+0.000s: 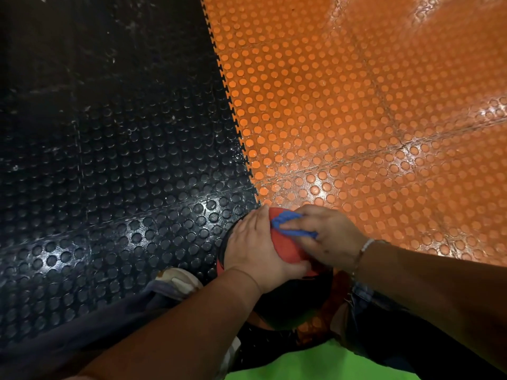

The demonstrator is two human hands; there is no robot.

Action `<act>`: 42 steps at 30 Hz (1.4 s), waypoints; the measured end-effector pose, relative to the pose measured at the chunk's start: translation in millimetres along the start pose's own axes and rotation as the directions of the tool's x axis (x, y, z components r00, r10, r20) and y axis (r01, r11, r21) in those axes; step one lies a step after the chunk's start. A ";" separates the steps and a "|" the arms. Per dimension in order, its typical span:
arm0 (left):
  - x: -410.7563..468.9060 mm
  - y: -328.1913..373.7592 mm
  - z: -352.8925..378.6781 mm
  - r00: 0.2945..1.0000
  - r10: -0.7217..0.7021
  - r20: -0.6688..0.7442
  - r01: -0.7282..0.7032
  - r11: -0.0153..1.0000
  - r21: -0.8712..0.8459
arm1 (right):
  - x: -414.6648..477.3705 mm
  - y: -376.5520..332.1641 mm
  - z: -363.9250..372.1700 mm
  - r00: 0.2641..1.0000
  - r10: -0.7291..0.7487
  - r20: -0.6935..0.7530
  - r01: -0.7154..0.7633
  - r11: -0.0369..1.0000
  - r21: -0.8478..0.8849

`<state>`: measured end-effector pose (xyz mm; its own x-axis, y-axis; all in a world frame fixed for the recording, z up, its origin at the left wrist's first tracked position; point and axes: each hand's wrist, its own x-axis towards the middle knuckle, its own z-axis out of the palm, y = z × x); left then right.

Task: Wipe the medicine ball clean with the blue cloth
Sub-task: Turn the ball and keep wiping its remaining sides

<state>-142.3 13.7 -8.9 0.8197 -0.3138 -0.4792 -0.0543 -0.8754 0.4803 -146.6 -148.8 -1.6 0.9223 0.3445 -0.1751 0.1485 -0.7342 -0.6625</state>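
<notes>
The medicine ball (285, 249), red on top and black below, rests on the floor between my legs at the lower middle of the head view. My left hand (255, 242) lies flat over its left side, fingers spread, holding it steady. My right hand (326, 237) presses a bunched blue cloth (290, 223) against the ball's upper red panel. Only a strip of cloth shows between my fingers and the ball. The lower half of the ball is in shadow under my arms.
Studded rubber floor tiles fill the view: black tiles (109, 160) on the left, orange tiles (370, 119) on the right, joined by a toothed seam (233, 111). My shoe (178, 281) and dark trouser legs flank the ball.
</notes>
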 end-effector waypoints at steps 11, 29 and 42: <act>-0.5 2.5 0.8 0.999 -0.028 -0.030 0.028 1.000 0.007 | 8.0 7.8 -4.5 0.957 0.285 0.046 -0.289 0.938 0.192; 18.6 6.7 -6.2 0.996 -0.086 -0.009 0.085 0.996 -0.018 | 21.2 -4.1 0.1 0.983 0.182 -0.016 -0.179 0.974 0.138; -5.2 -9.6 7.2 0.852 -0.514 -0.097 0.453 0.818 -0.355 | 22.3 4.1 -3.6 0.816 0.574 0.064 -0.567 0.774 0.282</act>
<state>-150.1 21.0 -16.3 0.7814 0.2185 -0.5845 0.5297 -0.7274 0.4362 -124.2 -146.3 -5.6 0.8154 -0.1032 -0.5696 -0.5082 -0.5989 -0.6190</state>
